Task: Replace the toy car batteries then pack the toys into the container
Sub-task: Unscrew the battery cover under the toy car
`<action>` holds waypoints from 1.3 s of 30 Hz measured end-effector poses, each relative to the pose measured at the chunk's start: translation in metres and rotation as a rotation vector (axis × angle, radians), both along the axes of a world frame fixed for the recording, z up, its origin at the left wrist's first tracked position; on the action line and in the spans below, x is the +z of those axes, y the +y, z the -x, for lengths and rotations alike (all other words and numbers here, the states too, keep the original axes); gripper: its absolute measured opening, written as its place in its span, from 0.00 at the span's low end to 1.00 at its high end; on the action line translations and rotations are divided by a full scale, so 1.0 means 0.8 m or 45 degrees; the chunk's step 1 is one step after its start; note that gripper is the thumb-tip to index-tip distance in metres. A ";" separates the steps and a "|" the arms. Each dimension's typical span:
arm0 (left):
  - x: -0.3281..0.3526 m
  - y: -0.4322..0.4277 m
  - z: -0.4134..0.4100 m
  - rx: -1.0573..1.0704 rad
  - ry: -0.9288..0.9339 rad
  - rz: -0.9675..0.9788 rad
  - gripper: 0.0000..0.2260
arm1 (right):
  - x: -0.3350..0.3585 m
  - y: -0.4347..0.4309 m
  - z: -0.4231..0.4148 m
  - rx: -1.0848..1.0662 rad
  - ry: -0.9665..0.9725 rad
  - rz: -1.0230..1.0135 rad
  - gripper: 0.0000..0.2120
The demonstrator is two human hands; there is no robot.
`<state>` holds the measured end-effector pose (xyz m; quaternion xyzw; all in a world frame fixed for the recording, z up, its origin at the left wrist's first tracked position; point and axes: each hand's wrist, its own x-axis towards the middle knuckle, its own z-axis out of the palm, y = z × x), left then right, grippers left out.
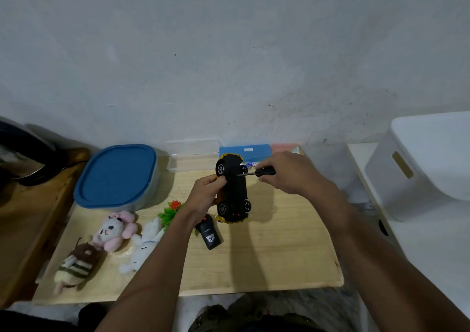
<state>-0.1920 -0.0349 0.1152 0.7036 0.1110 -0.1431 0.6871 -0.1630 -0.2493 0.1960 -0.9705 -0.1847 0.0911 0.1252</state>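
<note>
Pale wood forms the table (267,255), set against a scuffed white wall. My left hand (206,194) grips the toy car (234,189) near the middle of the table, belly toward me, its tail low by the wood; whether it rests there I cannot tell. My right hand (292,172) is curled round a black-handled screwdriver (262,172), whose tip meets the underside close to the far wheels, so I judge the battery cover screw is the step in hand. To do it well I would hold the shaft square to the screw, press in before turning, and brace the car firmly with the left thumb so it cannot twist. What look like loose batteries (250,164) lie just behind the car, toward the far edge. The blue-lidded container (117,176) sits closed at the far left corner, plush toys (114,230) along the left edge.
</note>
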 end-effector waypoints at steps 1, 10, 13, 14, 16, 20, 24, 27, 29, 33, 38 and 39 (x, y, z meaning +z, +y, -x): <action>0.001 0.000 0.000 -0.002 -0.004 -0.003 0.11 | 0.002 0.001 0.000 0.010 -0.011 0.022 0.14; 0.004 -0.001 0.007 -0.001 -0.018 -0.024 0.09 | -0.001 0.012 0.000 -0.002 0.067 0.055 0.15; 0.004 0.002 0.008 0.033 -0.003 -0.025 0.10 | 0.000 0.014 0.004 0.105 -0.007 0.101 0.13; 0.004 0.003 0.008 0.039 0.001 -0.019 0.10 | 0.000 0.014 0.006 0.140 -0.045 0.109 0.12; 0.004 0.004 0.010 0.023 0.004 -0.018 0.10 | 0.002 0.014 0.008 0.196 -0.113 0.075 0.12; 0.002 0.004 0.017 -0.001 0.002 0.012 0.11 | 0.002 0.014 0.007 0.202 -0.125 0.113 0.11; 0.006 0.000 0.019 0.010 -0.021 0.041 0.11 | 0.012 0.013 0.006 0.128 0.030 0.405 0.17; 0.009 -0.001 0.019 0.014 -0.035 0.046 0.12 | 0.011 0.013 0.009 0.138 -0.045 0.401 0.22; 0.010 0.000 0.019 0.022 -0.036 0.051 0.12 | 0.010 0.012 0.010 0.158 -0.111 0.392 0.22; 0.008 0.000 0.020 0.009 -0.031 0.048 0.11 | 0.016 0.007 0.012 0.222 -0.195 0.300 0.13; 0.010 -0.008 0.018 -0.012 -0.041 0.049 0.10 | 0.022 0.005 0.014 0.193 -0.175 0.334 0.14; 0.011 -0.009 0.017 -0.014 -0.043 0.047 0.10 | 0.023 0.005 0.014 0.159 -0.157 0.356 0.16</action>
